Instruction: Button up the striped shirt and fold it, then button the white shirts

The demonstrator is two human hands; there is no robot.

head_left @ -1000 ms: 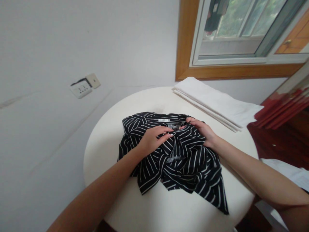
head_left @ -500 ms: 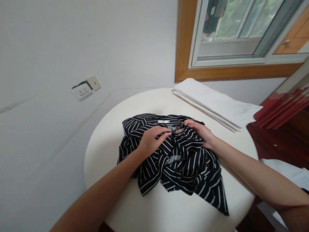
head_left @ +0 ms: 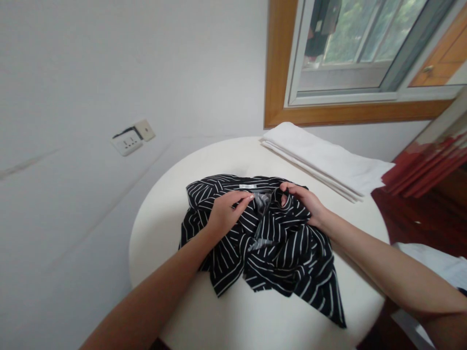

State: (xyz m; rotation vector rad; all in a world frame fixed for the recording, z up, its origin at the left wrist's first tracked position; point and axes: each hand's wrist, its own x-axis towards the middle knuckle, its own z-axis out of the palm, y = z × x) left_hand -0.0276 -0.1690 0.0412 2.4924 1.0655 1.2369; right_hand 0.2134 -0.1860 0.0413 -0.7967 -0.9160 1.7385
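A black shirt with white stripes [head_left: 280,253] lies crumpled on a round white table [head_left: 156,218], its pale neck label [head_left: 248,186] facing up at the far side. My left hand [head_left: 229,210] pinches the left edge of the shirt's front opening between thumb and fingers. On the other side of the opening, my right hand [head_left: 304,200] grips the right front edge, its fingers curled into the fabric. Between the two hands the opening is parted, and the greyish inside of the cloth shows.
Folded white cloth or sheets [head_left: 324,158] lie at the table's back right edge. A wall with a power socket [head_left: 127,141] stands to the left and behind. A wood-framed window [head_left: 275,73] is at the back, and a red and white curtain [head_left: 419,165] hangs at the right.
The two front edges, close together before, have come apart. My right hand has shifted slightly right and my left slightly left, so the gap at the neck is wider.
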